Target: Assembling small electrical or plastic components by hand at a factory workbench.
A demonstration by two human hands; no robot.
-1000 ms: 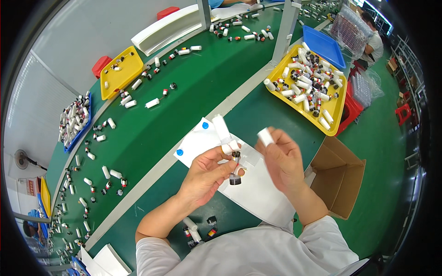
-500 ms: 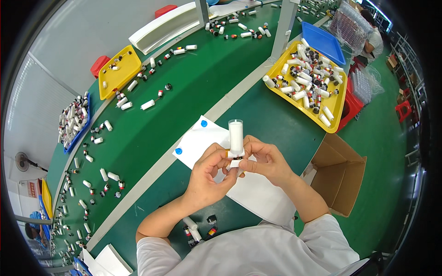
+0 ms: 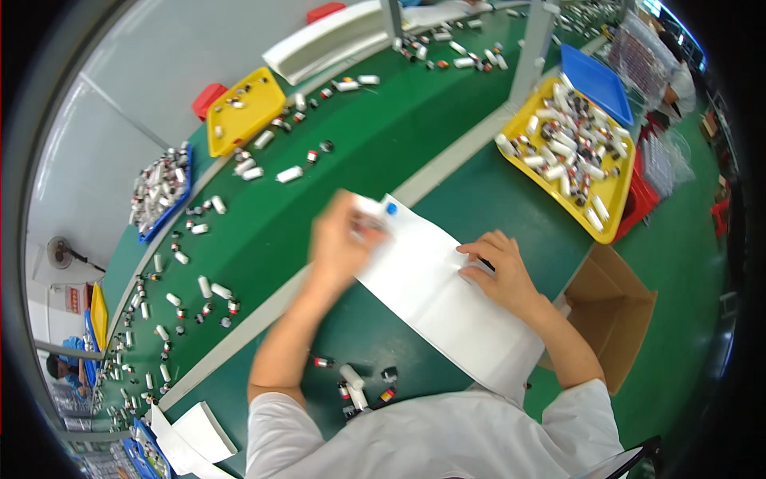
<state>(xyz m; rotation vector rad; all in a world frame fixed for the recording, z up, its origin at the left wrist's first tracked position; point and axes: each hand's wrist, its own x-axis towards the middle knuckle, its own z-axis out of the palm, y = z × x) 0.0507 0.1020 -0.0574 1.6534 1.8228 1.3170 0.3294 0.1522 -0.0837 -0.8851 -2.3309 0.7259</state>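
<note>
My left hand (image 3: 339,243) is smeared by motion over the upper left end of a white paper sheet (image 3: 431,279). Its fingers are closed round a small white cylindrical part (image 3: 367,206), mostly hidden and blurred. Further right, my right hand (image 3: 503,271) hovers at the sheet's right edge, thumb and forefinger apart, with nothing plain between them. A blue round pin (image 3: 392,208) sits at the sheet's top corner, beside my left hand. Nearer to me on the green table lie several white cylinders (image 3: 351,377) and black-and-red pieces (image 3: 388,395).
A yellow tray (image 3: 610,215) heaped with white cylinders stands at the right, an open cardboard box (image 3: 614,343) below it. Loose parts dot the green belt (image 3: 399,136) across a metal rail (image 3: 239,351). Folded white sheets (image 3: 203,431) lie lower left.
My hands were together, holding an upright white-filled clear tube with a small white piece. They have since parted: the left moved up and left, the right toward the right. The whole view shifted slightly.
</note>
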